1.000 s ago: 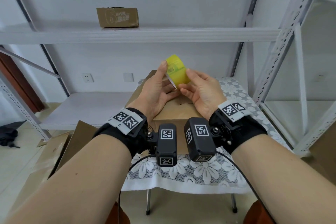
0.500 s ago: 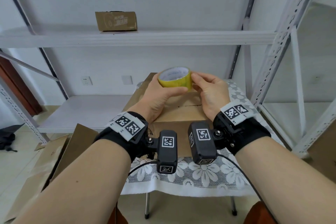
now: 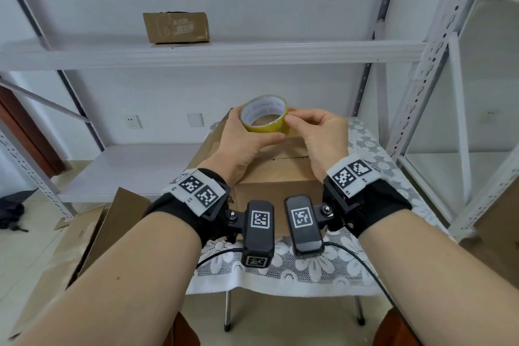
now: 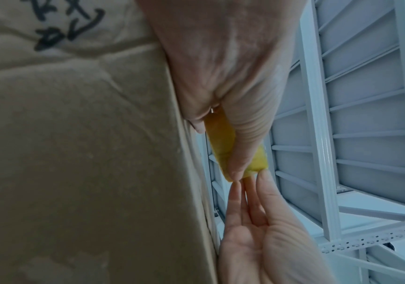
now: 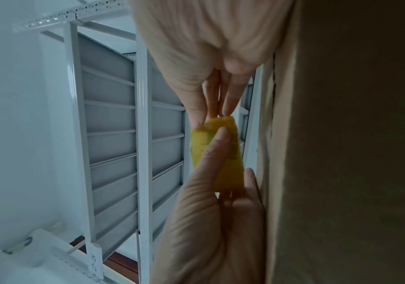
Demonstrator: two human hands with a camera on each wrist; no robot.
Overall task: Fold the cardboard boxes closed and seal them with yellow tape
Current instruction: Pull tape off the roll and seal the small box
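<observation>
We hold the yellow tape roll [image 3: 264,114] above the cardboard box [image 3: 280,174]: our left hand [image 3: 241,143] grips it, our right hand [image 3: 320,132] pinches its edge.

We have the tape roll [image 3: 264,114] held above the far end of the box [image 3: 276,174], left hand [image 3: 241,146] on its left side, right hand [image 3: 320,135] on its right. The box sits on the bench [image 3: 295,272], centre of the cloth [image 3: 365,143]. Behind the bench stands the shelving [image 3: 213,55]; a second box [image 3: 176,27] rests on its upper shelf, left of centre. Flat cardboard sheets [image 3: 92,236] lie on the floor left of the bench. A second rack [image 3: 460,93] stands to the right.
</observation>
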